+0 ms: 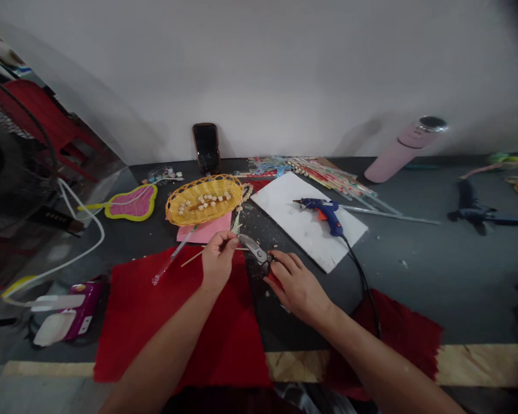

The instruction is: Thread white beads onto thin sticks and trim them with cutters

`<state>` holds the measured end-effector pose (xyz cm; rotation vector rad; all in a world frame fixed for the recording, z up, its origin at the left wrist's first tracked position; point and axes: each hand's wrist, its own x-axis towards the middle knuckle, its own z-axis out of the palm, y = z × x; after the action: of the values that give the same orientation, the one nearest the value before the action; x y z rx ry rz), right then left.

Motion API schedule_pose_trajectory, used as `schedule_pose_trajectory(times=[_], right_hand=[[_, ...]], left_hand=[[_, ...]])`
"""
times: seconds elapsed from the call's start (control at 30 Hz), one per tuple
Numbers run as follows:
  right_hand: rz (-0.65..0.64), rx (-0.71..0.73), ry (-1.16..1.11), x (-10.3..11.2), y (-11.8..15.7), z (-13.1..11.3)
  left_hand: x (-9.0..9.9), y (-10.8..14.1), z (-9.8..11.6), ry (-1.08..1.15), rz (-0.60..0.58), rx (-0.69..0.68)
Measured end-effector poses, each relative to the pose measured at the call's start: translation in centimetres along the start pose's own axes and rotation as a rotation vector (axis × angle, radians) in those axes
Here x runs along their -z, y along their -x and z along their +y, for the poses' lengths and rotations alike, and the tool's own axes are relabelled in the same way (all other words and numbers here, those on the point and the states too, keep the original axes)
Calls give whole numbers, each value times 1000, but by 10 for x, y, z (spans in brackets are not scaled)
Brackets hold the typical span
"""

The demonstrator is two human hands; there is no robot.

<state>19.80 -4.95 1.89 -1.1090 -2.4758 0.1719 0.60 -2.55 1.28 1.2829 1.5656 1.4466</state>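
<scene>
My right hand (296, 284) is wrapped round the handles of a pair of pruning shears (255, 249), whose metal blades point up and left. A bit of red handle shows under the fingers. At the blade tips, my left hand (218, 259) is closed in a pinch; what lies between its fingers is too small to make out. A thin wooden stick (191, 259) lies beside the left hand, over a red cloth (155, 322). Just beyond is a yellow woven basket (171, 211) with several small pale pieces (205, 201) in it.
A blue glue gun (323, 211) rests on a white board (315, 244), its cord trailing forward. Straws (328, 178) lie behind it, near a pink bottle (403, 150). A phone (206, 148) leans on the wall. A purple power strip (83, 310) sits at left.
</scene>
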Motion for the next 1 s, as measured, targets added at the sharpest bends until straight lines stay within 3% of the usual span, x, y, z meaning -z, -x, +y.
schedule_pose_trajectory(times=[1.0], right_hand=[[30,22,-63,3,0,-1]], left_hand=[[3,-3,2,-69,-27,-43]])
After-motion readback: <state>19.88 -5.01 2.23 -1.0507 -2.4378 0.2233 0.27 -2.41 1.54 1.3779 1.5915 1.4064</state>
